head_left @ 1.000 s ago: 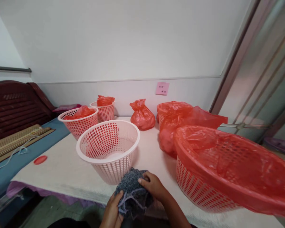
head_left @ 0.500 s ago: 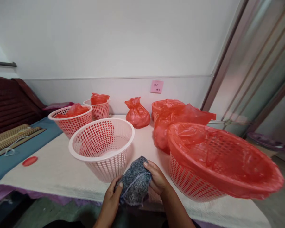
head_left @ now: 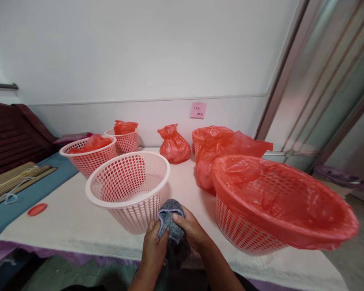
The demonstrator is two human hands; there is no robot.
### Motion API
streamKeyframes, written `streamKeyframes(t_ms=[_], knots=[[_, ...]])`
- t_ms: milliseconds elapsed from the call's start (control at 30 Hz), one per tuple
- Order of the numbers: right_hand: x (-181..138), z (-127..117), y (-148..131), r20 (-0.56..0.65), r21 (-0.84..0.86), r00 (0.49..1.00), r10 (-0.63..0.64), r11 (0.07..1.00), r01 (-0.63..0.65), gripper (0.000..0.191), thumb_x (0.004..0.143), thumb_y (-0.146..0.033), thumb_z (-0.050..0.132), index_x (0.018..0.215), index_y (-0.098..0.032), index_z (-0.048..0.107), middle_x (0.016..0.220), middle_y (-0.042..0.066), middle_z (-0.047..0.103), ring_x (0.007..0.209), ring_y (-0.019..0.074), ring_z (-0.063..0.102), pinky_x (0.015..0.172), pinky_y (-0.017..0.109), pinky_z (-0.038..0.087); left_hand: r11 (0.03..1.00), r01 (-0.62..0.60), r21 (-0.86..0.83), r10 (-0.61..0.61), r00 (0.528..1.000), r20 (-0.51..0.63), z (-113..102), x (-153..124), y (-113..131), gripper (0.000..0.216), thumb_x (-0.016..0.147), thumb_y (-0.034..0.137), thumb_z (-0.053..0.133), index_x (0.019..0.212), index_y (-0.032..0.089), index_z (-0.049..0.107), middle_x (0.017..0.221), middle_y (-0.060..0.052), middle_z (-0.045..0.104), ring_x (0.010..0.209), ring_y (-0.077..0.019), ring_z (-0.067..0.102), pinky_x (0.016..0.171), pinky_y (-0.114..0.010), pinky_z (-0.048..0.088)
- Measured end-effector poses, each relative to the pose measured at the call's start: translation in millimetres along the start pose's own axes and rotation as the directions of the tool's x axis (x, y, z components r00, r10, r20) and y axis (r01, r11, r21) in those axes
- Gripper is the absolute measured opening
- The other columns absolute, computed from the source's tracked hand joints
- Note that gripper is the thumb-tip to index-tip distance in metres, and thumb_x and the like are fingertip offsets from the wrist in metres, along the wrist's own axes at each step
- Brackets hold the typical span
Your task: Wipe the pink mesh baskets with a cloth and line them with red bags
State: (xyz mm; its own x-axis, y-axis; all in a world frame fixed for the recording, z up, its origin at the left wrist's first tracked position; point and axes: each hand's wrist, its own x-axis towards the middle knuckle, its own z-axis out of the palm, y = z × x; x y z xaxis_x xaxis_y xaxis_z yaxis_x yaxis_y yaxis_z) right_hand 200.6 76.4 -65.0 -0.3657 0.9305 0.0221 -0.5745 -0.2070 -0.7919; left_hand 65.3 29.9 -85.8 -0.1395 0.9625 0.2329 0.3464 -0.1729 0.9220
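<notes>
Currently, left hand (head_left: 153, 252) and right hand (head_left: 191, 233) pinch a grey knit cloth (head_left: 171, 224) between them. Cloth stands upright at the table's near edge (head_left: 79, 246), just before the empty pink basket (head_left: 128, 190).

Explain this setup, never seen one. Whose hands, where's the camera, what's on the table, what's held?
No machine: a person works with two bare hands. The single camera sits on their head, looking forward and down. The left hand and right hand both grip a grey fuzzy cloth bundle at the table's near edge, in front of an empty pale pink perforated plastic basket. Right of it stands a large perforated basket lined with red plastic film. Farther back on the white table cover are a pink basket holding a red bag, a knotted red plastic bag and more red bags. A pink sticky note hangs on the wall.
</notes>
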Motion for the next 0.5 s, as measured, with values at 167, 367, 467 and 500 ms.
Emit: streamKeyframes(t_ms=[167, 367, 467, 500], knots=[[12.5, -13.0, 1.4, -0.129, -0.023, 0.992, -0.002, 1.000, -0.001, 0.030, 0.062, -0.020, 0.073, 0.091, -0.018, 0.065, 0.075, -0.001, 0.068, 0.067, 0.0147, 0.061, 0.068, 0.027, 0.046, 0.984, 0.089, -0.156, -0.070, 0.990, 0.126, 2.6, -2.7, 6.5, 0.028, 0.082, 0.041, 0.058, 0.095, 0.019, 0.069, 0.093, -0.006, 0.066, 0.094, -0.0243, 0.060, 0.089, -0.035, 0.045], [13.9, -30.4, -21.4, -0.151, -0.030, 0.988, 0.027, 0.999, -0.032, 0.029, 0.064, -0.024, 0.071, 0.092, -0.019, 0.065, 0.071, -0.002, 0.066, 0.062, 0.0129, 0.060, 0.062, 0.024, 0.045, 0.887, 0.307, -0.344, -0.291, 0.952, 0.097, -3.6, -2.9, -12.8, 0.043, 0.079, 0.052, 0.058, 0.094, 0.015, 0.071, 0.093, -0.008, 0.073, 0.094, -0.0264, 0.064, 0.090, -0.037, 0.046], [8.1, -40.9, -40.5, -0.108, -0.067, 0.993, 0.038, 0.997, -0.046, 0.034, 0.065, -0.025, 0.074, 0.098, -0.019, 0.065, 0.077, -0.002, 0.068, 0.063, 0.0112, 0.060, 0.061, 0.022, 0.043, 0.839, 0.345, -0.420, -0.371, 0.928, 0.022, -12.0, 4.3, -8.0, 0.041, 0.081, 0.049, 0.056, 0.101, 0.016, 0.069, 0.097, -0.007, 0.073, 0.098, -0.0251, 0.064, 0.091, -0.036, 0.046], [6.3, -43.8, -45.5, -0.088, -0.083, 0.995, 0.043, 0.995, -0.051, 0.035, 0.065, -0.026, 0.075, 0.098, -0.019, 0.066, 0.079, -0.001, 0.068, 0.064, 0.0111, 0.060, 0.062, 0.022, 0.043, 0.825, 0.355, -0.440, -0.389, 0.921, 0.013, -14.3, 7.1, -2.7, 0.040, 0.081, 0.048, 0.056, 0.101, 0.016, 0.069, 0.096, -0.007, 0.073, 0.096, -0.0249, 0.064, 0.089, -0.036, 0.047]])
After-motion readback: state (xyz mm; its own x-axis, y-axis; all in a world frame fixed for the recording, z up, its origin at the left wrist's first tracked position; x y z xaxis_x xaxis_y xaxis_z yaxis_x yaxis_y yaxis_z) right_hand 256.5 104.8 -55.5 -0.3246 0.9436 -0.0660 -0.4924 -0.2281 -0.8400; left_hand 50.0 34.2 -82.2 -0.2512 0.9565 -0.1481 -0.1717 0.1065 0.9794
